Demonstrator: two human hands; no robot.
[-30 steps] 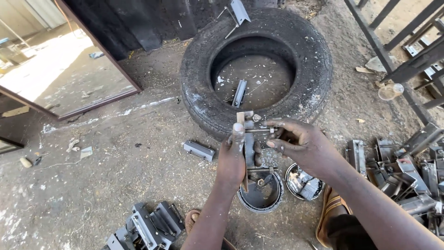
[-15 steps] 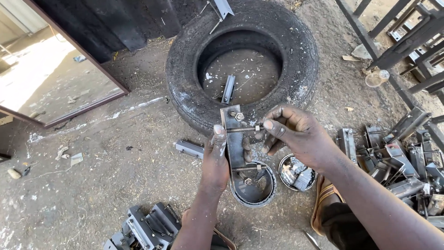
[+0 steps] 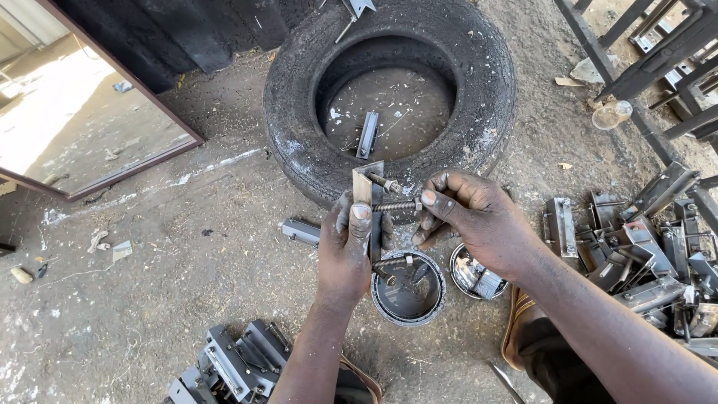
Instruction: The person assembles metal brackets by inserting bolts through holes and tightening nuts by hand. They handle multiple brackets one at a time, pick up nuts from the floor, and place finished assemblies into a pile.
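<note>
My left hand (image 3: 348, 251) grips an upright grey metal bracket (image 3: 367, 187) in front of a worn black tyre (image 3: 389, 90). A threaded bolt (image 3: 395, 205) passes sideways through the bracket, and my right hand (image 3: 467, 221) pinches its end between thumb and fingers. A second short bolt (image 3: 384, 182) sticks out of the bracket just above. Below both hands sits a round dark tin (image 3: 409, 288) holding loose bolts.
A second tin of small parts (image 3: 473, 273) stands right of the first. Heaps of metal brackets lie at the right (image 3: 643, 247) and at the bottom left (image 3: 239, 363). One bracket (image 3: 301, 231) lies on the dirt, another (image 3: 367, 135) inside the tyre. A metal frame (image 3: 636, 60) stands top right.
The view has shifted, so the tyre and hands sit a little differently in frame. My right hand has moved along the bolt, which now reaches through the bracket held upright.
</note>
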